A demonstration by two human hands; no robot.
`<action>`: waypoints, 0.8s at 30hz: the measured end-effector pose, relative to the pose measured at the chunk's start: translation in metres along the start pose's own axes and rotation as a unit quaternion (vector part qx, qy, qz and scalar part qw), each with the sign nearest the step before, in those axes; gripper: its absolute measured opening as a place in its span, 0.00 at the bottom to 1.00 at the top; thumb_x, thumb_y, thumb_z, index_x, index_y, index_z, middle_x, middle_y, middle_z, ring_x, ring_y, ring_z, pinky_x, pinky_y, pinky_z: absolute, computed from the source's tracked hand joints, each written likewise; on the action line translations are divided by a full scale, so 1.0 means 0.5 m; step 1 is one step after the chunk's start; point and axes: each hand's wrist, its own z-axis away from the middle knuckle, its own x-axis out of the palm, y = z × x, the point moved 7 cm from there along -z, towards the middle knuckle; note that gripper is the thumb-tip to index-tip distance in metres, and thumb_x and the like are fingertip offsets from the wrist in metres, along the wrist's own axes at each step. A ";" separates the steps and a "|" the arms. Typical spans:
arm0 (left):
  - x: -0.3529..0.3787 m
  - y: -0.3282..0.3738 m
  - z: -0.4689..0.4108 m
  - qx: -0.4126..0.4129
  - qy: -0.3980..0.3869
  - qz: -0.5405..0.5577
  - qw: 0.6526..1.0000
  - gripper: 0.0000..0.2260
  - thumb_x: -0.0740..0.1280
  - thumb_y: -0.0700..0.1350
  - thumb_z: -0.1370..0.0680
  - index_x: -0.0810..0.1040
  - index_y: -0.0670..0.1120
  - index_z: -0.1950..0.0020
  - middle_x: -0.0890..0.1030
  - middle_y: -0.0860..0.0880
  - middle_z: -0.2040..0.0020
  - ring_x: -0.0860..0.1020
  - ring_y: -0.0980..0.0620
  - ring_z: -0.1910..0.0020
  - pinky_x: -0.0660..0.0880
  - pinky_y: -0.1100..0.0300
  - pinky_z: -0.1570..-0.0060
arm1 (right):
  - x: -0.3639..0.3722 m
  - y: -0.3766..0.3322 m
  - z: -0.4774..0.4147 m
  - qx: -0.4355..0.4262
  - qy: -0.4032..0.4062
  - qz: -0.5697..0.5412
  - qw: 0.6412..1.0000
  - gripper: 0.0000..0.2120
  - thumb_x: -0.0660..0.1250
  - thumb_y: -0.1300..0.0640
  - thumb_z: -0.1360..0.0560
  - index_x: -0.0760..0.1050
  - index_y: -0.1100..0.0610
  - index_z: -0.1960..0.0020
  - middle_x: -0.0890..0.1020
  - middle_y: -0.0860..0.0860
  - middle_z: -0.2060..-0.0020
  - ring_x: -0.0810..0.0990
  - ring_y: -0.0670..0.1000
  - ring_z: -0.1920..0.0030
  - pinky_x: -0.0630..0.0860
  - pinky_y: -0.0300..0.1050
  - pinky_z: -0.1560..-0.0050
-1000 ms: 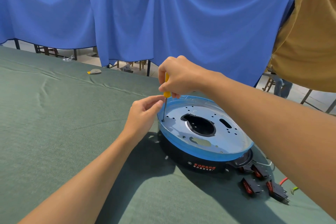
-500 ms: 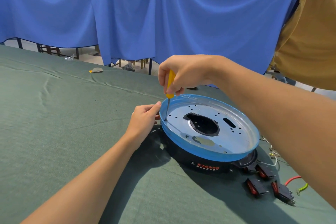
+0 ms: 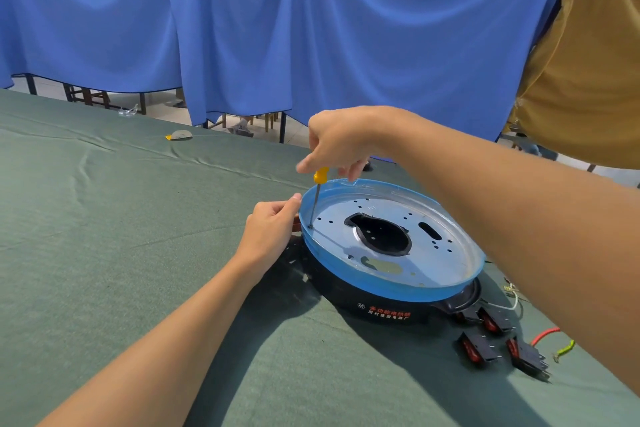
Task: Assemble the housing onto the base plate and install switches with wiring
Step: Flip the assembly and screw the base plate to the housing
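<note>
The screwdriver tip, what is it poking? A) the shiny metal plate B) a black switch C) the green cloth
A: the right hand holds the screwdriver upright, and its tip rests on the metal plate near the plate's left edge.

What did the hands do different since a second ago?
The left hand moved away from the screwdriver shaft down to the base plate rim. The right hand loosened to a fingertip pinch on the handle. The tip stayed in the same hole; switches unmoved.
</note>
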 end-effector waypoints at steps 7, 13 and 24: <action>0.001 0.001 -0.002 -0.002 0.000 -0.017 1.000 0.23 0.59 0.54 0.19 0.83 0.37 0.54 0.86 0.48 0.60 0.84 0.51 0.58 0.79 0.45 0.46 | 0.004 0.005 -0.003 -0.023 0.117 0.023 0.993 0.11 0.65 0.53 0.25 0.71 0.58 0.62 0.80 0.54 0.74 0.79 0.52 0.76 0.76 0.40 0.73; 0.001 0.004 -0.002 0.008 -0.001 -0.036 0.999 0.25 0.59 0.55 0.18 0.80 0.32 0.52 0.86 0.45 0.60 0.84 0.55 0.60 0.79 0.43 0.47 | 0.000 0.003 -0.007 -0.008 0.014 -0.014 1.000 0.11 0.67 0.56 0.25 0.72 0.58 0.44 0.80 0.55 0.63 0.83 0.52 0.69 0.76 0.38 0.76; 0.001 0.003 -0.003 0.008 -0.003 -0.037 0.999 0.25 0.59 0.54 0.18 0.79 0.32 0.51 0.86 0.47 0.59 0.84 0.54 0.59 0.78 0.42 0.46 | -0.001 0.003 0.002 -0.020 0.043 0.009 0.999 0.14 0.67 0.54 0.24 0.70 0.58 0.41 0.80 0.54 0.65 0.82 0.50 0.73 0.74 0.39 0.74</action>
